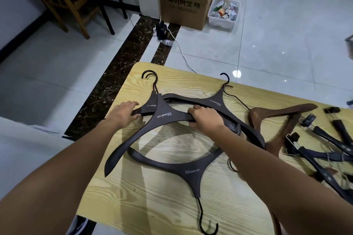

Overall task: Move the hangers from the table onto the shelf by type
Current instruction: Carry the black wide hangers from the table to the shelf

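The left hand [124, 113] and right hand [204, 118] curl their fingers [196, 109] round opposite arms of the dark broad hangers [162, 114] on the table [152, 206], probably to stack one type together (the brown wooden hanger [277, 112] and clip hangers [334, 139] lie apart).

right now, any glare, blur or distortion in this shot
Head view: a glare spot on the floor past the table; the wide lens stretches the forearms at the bottom; the brown hanger and clip hangers at right look smeared; the dark hangers are sharp.
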`<state>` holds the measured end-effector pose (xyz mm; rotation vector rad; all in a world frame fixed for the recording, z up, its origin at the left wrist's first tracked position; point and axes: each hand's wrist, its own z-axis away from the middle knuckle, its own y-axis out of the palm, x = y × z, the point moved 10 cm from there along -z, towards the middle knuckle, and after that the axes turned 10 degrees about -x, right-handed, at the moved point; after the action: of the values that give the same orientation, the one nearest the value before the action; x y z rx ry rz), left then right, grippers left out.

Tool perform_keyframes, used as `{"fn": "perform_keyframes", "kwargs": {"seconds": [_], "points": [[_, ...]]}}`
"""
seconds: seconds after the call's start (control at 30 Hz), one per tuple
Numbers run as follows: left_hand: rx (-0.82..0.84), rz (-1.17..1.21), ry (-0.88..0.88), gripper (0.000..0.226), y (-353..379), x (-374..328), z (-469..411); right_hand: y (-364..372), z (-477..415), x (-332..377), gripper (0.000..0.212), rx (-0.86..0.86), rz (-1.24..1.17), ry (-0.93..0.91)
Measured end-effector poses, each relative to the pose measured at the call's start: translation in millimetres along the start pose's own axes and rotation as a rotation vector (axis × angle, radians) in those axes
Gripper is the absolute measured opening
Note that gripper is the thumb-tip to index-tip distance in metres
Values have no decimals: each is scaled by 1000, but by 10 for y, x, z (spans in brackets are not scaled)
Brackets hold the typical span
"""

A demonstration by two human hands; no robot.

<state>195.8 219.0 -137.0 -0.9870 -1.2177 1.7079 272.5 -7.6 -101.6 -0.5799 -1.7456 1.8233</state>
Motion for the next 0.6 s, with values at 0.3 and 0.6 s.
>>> {"fn": "perform_keyframes", "kwargs": {"seconds": [0.3,0.6], "points": [[71,-75,-10,41,334,128,-201,32,-100,-12,31,12,48,-4],[98,56,-56,25,460,178,-148,-55,-99,-56,30,4,72,11]]}}
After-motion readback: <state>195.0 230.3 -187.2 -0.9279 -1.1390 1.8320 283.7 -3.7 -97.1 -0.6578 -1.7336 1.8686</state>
